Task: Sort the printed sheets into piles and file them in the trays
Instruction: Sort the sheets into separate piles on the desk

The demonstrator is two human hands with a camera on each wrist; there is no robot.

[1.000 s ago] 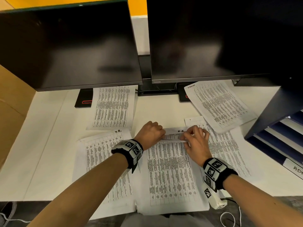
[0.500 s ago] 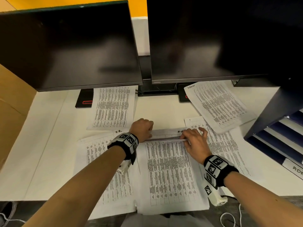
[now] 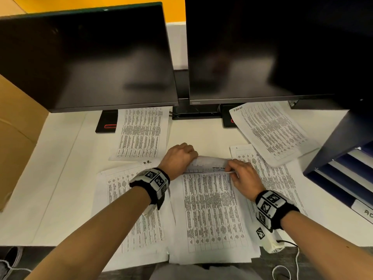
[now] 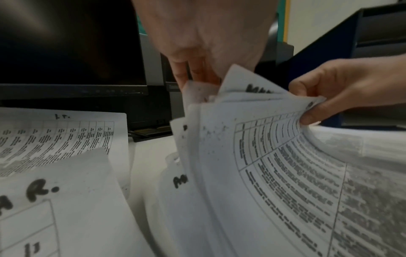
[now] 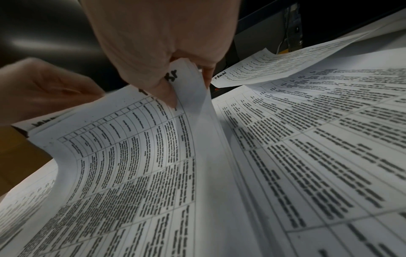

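From the head view, both hands work the far edge of the middle stack of printed sheets [image 3: 210, 209], which lies on the white worktop [image 3: 50, 178] between other piles. The left hand [image 3: 177, 160] and right hand [image 3: 243, 176] each curl round lifted top margins. The dark blue filing trays [image 3: 343, 174] stand at the right, apart from the stack.

The left wrist view shows several sheet tops fanned upright, with handwritten headings partly exposed; the left fingers [image 4: 186, 73] sit behind them.

In the right wrist view, the thumb [image 5: 162, 90] pinches the corner of the front sheets.

This looks like the sorting step: reading headings. Next calls for separating one sheet cleanly and moving it to its matching pile.
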